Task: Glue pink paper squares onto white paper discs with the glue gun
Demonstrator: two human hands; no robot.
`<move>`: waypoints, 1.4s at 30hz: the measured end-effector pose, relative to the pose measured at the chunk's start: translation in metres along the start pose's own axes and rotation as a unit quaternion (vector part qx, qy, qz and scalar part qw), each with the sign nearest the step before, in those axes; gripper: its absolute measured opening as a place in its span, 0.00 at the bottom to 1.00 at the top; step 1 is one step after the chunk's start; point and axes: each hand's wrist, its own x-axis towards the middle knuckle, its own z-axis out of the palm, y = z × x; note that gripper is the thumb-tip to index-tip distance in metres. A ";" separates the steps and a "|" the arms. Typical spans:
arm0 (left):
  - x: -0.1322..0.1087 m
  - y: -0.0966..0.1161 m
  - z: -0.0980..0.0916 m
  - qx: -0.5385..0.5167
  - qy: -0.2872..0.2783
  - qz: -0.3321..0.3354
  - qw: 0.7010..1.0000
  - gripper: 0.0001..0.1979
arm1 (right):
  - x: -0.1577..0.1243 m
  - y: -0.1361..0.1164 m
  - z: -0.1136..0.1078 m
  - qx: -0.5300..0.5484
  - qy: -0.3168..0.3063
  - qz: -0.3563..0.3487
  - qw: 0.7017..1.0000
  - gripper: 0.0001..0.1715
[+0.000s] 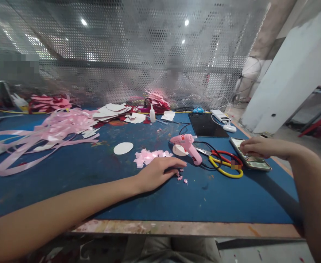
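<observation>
My left hand (160,171) rests on the blue table, fingers stretched forward and thumb apart, holding nothing. Just beyond it lies a heap of small pink ribbon pieces (149,156), and a few pink scraps (185,181) are near its fingertips. Over at the right, my right hand (255,147) is above a smartphone (256,163) lying face up; its fingers are curled in and seem to touch the screen. Between the hands are a pink hot glue gun (189,146) and scissors (226,164) with red and yellow handles. The glue gun partly covers a white oval piece (178,150).
Another white oval (123,148) lies left of the ribbon pieces. Long pink ribbons (64,126) spread over the left side. Farther back are white cut sheets (112,111), a small white bottle (152,114), a black flat panel (207,125) and a white power bank (220,117). A perforated metal screen (138,54) stands behind.
</observation>
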 end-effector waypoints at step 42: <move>-0.002 0.012 0.015 0.169 -0.092 0.225 0.955 0.13 | 0.007 -0.096 0.093 -0.134 0.174 -0.126 0.967 0.22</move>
